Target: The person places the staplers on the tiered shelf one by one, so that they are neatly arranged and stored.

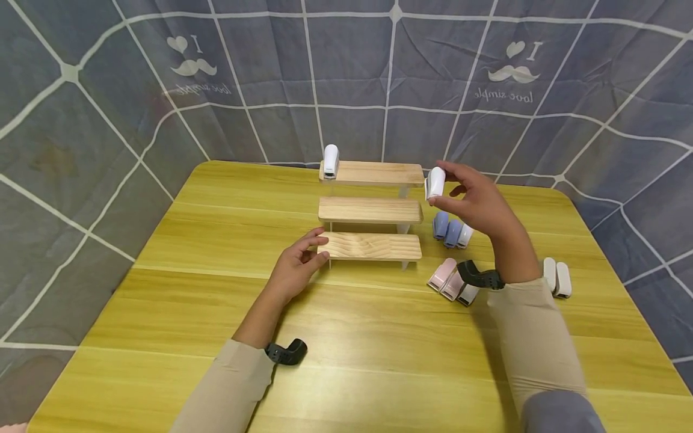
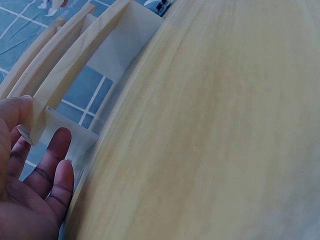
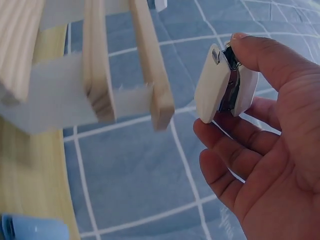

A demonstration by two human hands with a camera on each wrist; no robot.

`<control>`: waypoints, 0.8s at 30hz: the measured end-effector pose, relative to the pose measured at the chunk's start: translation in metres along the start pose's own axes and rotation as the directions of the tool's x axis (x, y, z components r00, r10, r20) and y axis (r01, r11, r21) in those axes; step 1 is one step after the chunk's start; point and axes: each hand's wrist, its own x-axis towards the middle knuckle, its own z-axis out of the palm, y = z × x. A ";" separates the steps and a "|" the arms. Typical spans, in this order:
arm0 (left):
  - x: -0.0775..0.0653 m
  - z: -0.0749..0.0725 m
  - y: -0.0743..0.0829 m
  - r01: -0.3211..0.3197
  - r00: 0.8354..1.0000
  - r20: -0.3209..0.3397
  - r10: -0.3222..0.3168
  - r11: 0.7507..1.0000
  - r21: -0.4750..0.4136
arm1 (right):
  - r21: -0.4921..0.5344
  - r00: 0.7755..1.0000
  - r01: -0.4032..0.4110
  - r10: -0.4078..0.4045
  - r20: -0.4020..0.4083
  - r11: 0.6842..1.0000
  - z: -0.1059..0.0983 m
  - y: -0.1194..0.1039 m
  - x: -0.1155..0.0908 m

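A three-step display stand (image 1: 370, 246) has pale wooden boards on translucent side supports. My left hand (image 1: 296, 264) pinches the left end of its lowest board, thumb and a finger at the edge; the left wrist view shows the other fingers (image 2: 61, 142) loosely bent beside the support. My right hand (image 1: 476, 195) holds a small white stapler (image 1: 435, 183) between thumb and fingertips, in the air just right of the top board. Metal parts show between its two white halves (image 3: 212, 85) in the right wrist view. Another white stapler (image 1: 331, 161) stands at the left end of the top board.
Right of the stand lie blue staplers (image 1: 453, 233) with a white one (image 1: 464, 236), and nearer, pink staplers (image 1: 443, 274) beside a whitish one (image 1: 468, 293). Two white staplers (image 1: 563, 280) lie right of my right forearm. A grey checked curtain (image 1: 346, 78) hangs behind the wooden table (image 1: 346, 355).
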 end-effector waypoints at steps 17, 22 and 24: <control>-0.001 0.000 0.000 -0.008 1.000 -0.004 0.008 1.000 0.020 | 0.129 0.997 0.074 -0.076 0.010 0.989 0.029 -0.021 0.024; -0.001 0.000 0.000 -0.007 1.000 -0.009 0.007 1.000 0.022 | 0.140 0.997 0.069 -0.071 0.014 0.988 0.040 -0.023 0.033; -0.005 0.000 0.009 0.000 1.000 -0.004 0.000 1.000 0.025 | 0.146 0.998 0.064 -0.067 0.014 0.987 0.044 -0.024 0.036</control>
